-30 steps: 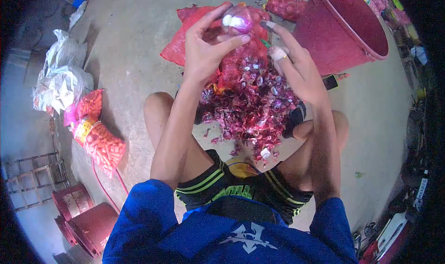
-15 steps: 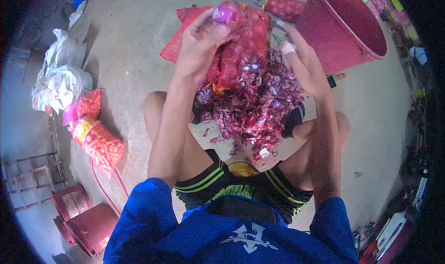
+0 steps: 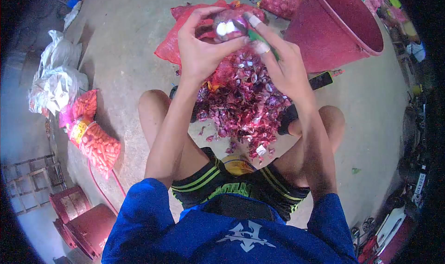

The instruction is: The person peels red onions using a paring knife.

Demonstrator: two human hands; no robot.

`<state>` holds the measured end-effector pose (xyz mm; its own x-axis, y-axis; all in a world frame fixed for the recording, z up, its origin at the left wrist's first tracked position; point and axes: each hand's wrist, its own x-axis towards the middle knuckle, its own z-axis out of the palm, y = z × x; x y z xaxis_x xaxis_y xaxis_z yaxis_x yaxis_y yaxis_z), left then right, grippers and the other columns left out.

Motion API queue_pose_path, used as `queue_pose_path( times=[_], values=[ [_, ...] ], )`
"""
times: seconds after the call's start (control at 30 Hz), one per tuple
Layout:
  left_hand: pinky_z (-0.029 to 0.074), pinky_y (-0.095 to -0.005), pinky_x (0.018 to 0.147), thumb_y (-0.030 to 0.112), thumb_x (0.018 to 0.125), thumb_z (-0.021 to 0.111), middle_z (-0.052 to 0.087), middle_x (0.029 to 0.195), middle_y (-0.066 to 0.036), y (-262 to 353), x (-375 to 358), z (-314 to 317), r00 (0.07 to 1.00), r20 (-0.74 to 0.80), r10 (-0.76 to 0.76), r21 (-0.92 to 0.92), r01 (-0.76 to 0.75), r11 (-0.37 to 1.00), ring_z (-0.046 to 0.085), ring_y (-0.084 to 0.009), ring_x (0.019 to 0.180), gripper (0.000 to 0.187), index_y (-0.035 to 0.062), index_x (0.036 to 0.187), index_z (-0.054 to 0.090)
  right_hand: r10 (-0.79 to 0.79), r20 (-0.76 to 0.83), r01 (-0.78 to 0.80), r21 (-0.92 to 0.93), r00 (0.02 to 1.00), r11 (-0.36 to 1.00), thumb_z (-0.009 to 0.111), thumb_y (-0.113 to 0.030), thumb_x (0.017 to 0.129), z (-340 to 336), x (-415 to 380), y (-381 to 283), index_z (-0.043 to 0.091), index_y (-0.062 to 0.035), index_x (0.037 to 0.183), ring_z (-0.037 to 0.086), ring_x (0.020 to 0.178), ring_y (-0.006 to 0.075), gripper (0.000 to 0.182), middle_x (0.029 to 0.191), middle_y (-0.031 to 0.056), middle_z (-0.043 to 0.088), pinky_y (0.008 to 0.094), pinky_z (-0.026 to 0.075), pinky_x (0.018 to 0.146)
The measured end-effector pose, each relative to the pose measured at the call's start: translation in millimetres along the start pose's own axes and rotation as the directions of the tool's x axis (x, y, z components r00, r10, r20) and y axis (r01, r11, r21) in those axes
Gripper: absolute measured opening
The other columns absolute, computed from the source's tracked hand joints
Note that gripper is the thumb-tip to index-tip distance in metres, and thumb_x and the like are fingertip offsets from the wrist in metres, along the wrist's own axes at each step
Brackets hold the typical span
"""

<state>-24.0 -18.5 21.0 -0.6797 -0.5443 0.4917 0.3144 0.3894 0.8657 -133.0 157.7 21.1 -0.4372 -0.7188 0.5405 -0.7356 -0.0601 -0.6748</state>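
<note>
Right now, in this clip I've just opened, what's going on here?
A person in a blue shirt has a purple onion in the left hand. The right hand holds a small green tool close to it; blur hides whether the two touch. A heap of purple peelings lies on the floor below the hands, against a red mesh sack. A large red tub is off to the right, a phone beside it.

Concrete floor (image 3: pixel 123 55): onion skins (image 3: pixel 241 108), mesh sack (image 3: pixel 168 49), tub (image 3: pixel 320 41).
</note>
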Motion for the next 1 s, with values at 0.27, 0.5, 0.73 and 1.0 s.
queue_pose_path(
  times=[0.27, 0.5, 0.73, 1.0],
  values=[
    [0.055, -0.0307, 0.093, 0.006, 0.076, 0.09, 0.073, 0.114, -0.009, 1, -3, 7, 0.978, 0.037, -0.206, -0.24, 0.209, 0.948, 0.069, -0.0149, 0.101, 0.056, -0.0007, 0.126, 0.067, -0.092, -0.174, 0.09, -0.024, 0.98, 0.996, 0.062, -0.005, 0.098, 14, 5, -2, 0.066, -0.0097, 0.137, 0.074, 0.1, 0.0345, 0.04, 0.115, 0.0209, 0.074, 0.038, 0.057, 0.084],
    [0.056, -0.0314, 0.094, 0.005, 0.08, 0.087, 0.073, 0.115, -0.01, -9, -6, 12, 0.913, 0.14, -0.382, -0.468, 0.401, 0.787, 0.069, -0.0149, 0.102, 0.053, -0.002, 0.127, 0.066, -0.007, -0.194, 0.007, 0.0, 0.981, 1.0, 0.061, -0.004, 0.1, 17, 7, -10, 0.066, -0.0075, 0.136, 0.073, 0.111, 0.0268, 0.037, 0.124, 0.0168, 0.073, 0.0348, 0.054, 0.094],
    [0.057, -0.0301, 0.091, 0.008, 0.087, 0.08, 0.074, 0.117, -0.01, -4, -14, 6, 0.864, 0.364, -0.348, -0.642, 0.503, 0.578, 0.072, -0.0174, 0.104, 0.056, 0.0017, 0.138, 0.06, 0.199, -0.319, -0.147, 0.179, 0.927, 0.973, 0.057, -0.013, 0.106, 6, 17, 24, 0.061, -0.001, 0.141, 0.067, 0.105, 0.0149, 0.037, 0.12, 0.0107, 0.073, 0.032, 0.053, 0.092],
    [0.055, -0.0339, 0.098, 0.01, 0.09, 0.076, 0.07, 0.125, -0.006, -13, -14, -2, 0.813, 0.432, -0.391, -0.687, 0.577, 0.441, 0.068, -0.0185, 0.115, 0.063, 0.0087, 0.147, 0.051, 0.229, 0.077, -0.242, 0.349, 0.97, 0.906, 0.054, -0.01, 0.101, -8, -1, -1, 0.045, -0.0068, 0.156, 0.054, 0.071, 0.0093, 0.056, 0.08, 0.0029, 0.061, 0.0268, 0.047, 0.068]
  ],
)
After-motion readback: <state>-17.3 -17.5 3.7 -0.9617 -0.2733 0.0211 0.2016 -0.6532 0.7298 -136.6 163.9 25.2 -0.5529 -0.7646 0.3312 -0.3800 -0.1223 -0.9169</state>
